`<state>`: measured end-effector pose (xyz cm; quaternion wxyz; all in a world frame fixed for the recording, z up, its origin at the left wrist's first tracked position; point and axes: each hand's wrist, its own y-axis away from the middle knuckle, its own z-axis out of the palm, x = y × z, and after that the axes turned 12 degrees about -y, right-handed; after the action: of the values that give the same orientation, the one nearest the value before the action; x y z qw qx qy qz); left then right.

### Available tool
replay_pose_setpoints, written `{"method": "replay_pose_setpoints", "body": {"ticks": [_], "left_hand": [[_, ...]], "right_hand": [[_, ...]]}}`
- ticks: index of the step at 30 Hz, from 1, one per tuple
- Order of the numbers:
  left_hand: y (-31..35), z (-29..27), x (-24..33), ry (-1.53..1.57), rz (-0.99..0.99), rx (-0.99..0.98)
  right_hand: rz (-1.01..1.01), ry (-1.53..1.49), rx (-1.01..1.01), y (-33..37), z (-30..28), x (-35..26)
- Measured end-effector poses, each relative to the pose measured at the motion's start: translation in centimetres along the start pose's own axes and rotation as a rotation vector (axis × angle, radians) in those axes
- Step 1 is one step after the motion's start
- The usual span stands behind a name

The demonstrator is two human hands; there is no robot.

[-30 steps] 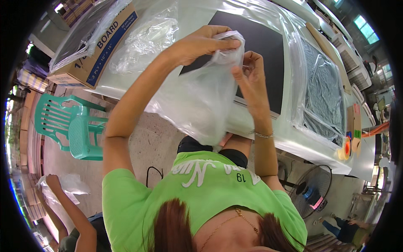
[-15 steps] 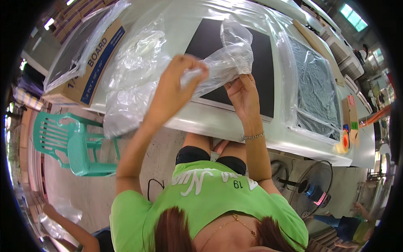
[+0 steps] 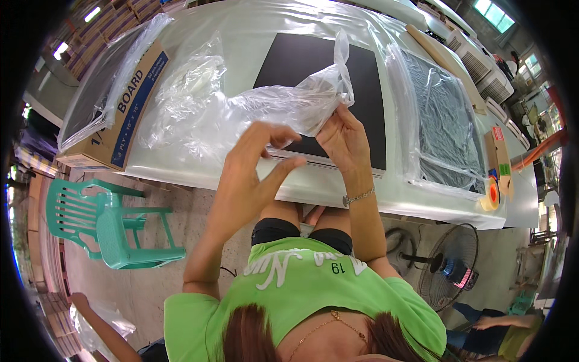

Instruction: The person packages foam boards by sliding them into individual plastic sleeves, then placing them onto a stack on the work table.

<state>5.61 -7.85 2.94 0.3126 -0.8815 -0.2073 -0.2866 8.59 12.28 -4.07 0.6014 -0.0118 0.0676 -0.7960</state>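
Note:
A clear plastic bag (image 3: 301, 96) hangs bunched from my right hand (image 3: 346, 140), whose fingers pinch its edge. My left hand (image 3: 256, 175) is just to the left, its thumb and fingers apart and curved with nothing between them. Beneath the bag lies a stack of flat black boards (image 3: 362, 84) on the plastic-covered table. Beside it, to the left, spreads a pile of more clear plastic bags (image 3: 187, 102); part of it meets the bag I hold.
A cardboard box (image 3: 129, 120) with bagged dark sheets on it stands at left. At right lie bagged black boards (image 3: 446, 120), a tape roll (image 3: 491, 194) and a small carton (image 3: 498, 160). Below are a green chair (image 3: 120, 223) and a fan (image 3: 449, 265); other people work nearby.
My left hand has come down toward me, with its fingers spreading wider. The bag in my right hand has swung lower, and its upper end has narrowed into a twist.

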Motion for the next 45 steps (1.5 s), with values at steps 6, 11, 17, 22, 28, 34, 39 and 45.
{"method": "replay_pose_setpoints", "body": {"ticks": [6, 11, 17, 22, 28, 34, 39, 45], "left_hand": [[-1.7, 2.9, -1.4, -0.421, -0.021, 0.493], [-2.8, 0.2, -2.4, -0.248, -0.058, 0.311], [-2.3, -4.1, -4.0, 0.326, -0.200, 0.113], [-1.3, -5.9, -5.0, 0.336, -0.273, 0.010], [0.0, -6.5, -5.8, 0.472, -0.350, -0.127], [0.4, -6.4, -6.7, 0.505, -0.366, -0.258], [0.8, -5.9, -7.3, 0.558, -0.432, -0.283], [0.6, -5.9, -6.9, 0.561, -0.448, -0.301]], "right_hand": [[0.040, 0.134, -0.070, 1.0, 0.8, 1.8], [-0.077, 0.450, 0.097, 2.0, 1.8, 1.5], [-0.171, 0.545, 0.098, 2.0, 1.3, 0.2], [-0.193, 0.498, 0.118, 2.0, -0.2, -1.1], [-0.221, 0.420, 0.188, 1.8, 0.3, -1.2], [-0.280, 0.449, 0.184, 1.8, 0.9, -2.3], [-0.271, 0.441, 0.135, 1.8, 0.2, -4.1], [-0.276, 0.433, 0.206, 1.8, 0.1, -4.2]]}}
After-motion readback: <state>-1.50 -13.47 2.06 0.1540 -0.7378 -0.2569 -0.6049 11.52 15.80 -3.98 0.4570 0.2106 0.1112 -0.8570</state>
